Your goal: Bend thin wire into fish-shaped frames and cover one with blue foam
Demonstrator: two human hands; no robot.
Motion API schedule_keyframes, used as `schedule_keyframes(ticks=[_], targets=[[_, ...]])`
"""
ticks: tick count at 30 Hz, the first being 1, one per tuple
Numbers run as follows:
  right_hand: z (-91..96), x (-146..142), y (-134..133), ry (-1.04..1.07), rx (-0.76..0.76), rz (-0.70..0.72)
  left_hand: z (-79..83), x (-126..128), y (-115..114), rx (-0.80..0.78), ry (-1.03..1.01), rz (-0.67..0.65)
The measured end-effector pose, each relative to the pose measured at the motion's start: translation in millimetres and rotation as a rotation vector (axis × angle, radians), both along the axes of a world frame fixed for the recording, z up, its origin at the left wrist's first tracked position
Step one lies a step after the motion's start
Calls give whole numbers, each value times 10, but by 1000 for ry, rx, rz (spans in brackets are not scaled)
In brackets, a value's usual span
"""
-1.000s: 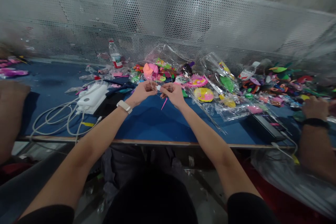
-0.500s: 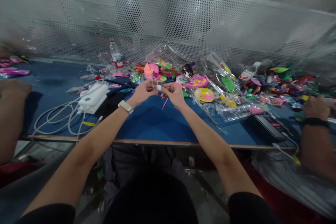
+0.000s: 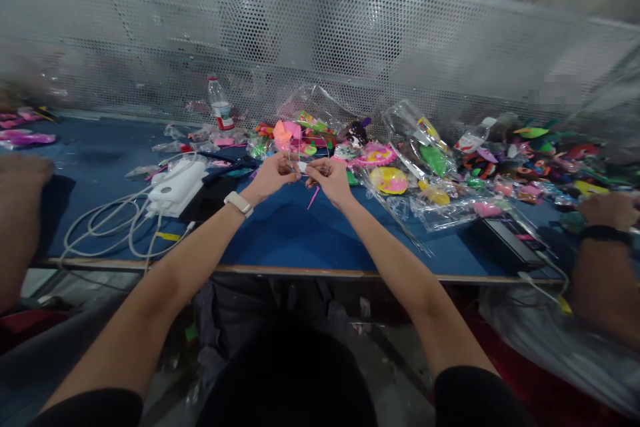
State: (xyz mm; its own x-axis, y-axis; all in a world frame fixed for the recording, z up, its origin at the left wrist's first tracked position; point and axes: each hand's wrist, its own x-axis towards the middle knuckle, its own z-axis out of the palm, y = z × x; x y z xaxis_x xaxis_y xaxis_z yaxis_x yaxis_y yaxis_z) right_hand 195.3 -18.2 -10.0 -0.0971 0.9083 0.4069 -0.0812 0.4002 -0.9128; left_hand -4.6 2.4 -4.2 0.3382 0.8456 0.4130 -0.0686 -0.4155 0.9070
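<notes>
My left hand (image 3: 273, 175) and my right hand (image 3: 331, 179) meet over the blue table (image 3: 295, 233), fingers pinched together on a small clear plastic bag (image 3: 302, 161) with a white tab. A thin pink stick (image 3: 313, 197) hangs below my right hand. The left wrist wears a white watch band (image 3: 238, 203). Behind the hands lies a heap of bright toys in clear bags (image 3: 350, 143).
A white power adapter with coiled cables (image 3: 176, 188) sits at the left, a plastic bottle (image 3: 219, 104) at the back, a dark flat device (image 3: 509, 244) at the right. Other people's arms rest at the far left (image 3: 20, 213) and far right (image 3: 603, 227). A perforated metal panel (image 3: 320, 40) closes off the back.
My hands stay pinched on the bag almost in place. The arm at the far right has shifted a little to the right; the arm at the left moved slightly.
</notes>
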Motion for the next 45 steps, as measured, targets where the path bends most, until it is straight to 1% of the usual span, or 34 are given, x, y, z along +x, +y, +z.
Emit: schedule_keyframes(ticks=[3,8,12,17,23,33,39,42,45], targets=[[5,3,-7,-1,10,4,-15,0,8,8,-5,3],[5,10,-1,-32,5,-9,-19,25,-5,-22,-41,17],[6,11,6,-37,38,-30,-8,34,-12,-14,-85,8],[14,4,1,-71,48,11,-12,35,-5,6,-132,14],[6,-15,-1,-24,64,-23,-31,46,17,-39,-200,-18],[-18,-29,-11,-5,62,-7,-2,54,-29,-6,-146,22],[-23,-43,-19,-22,62,-45,-9,65,-32,15,-120,31],[-18,-39,-29,-52,76,-49,0,66,-41,1,-140,17],[-9,-32,-39,-74,98,-41,3,57,-38,-59,-155,-33]])
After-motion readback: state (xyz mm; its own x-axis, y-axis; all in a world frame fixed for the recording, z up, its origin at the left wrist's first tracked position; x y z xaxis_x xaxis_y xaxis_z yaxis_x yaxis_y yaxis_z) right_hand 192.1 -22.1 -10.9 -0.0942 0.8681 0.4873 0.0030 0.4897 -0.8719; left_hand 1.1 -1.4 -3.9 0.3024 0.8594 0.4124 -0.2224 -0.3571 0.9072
